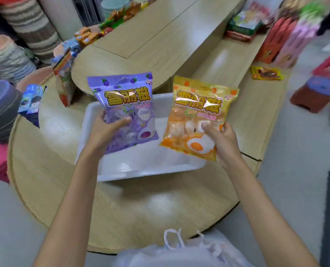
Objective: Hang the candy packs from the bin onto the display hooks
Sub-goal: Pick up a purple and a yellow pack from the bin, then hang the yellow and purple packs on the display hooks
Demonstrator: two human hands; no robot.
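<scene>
My left hand (104, 130) grips a purple candy pack (123, 105) by its lower left, held upright above the white bin (141, 170). In my right hand (222, 139) is an orange candy pack (200, 116), pinched at its lower right and hanging over the bin's right end. The two packs are side by side and apart, their printed fronts facing me. The bin rests on a round wooden table (121, 209), and what I see of its inside looks bare. No display hooks are in view.
Boxed snacks (64, 79) and blue packs (32, 101) stand at the table's left. Stacked striped bowls (6, 56) rise far left. A long wooden counter (160, 35) runs behind, with a yellow packet (266, 73) on its lower shelf. A white plastic bag (179, 251) hangs near me.
</scene>
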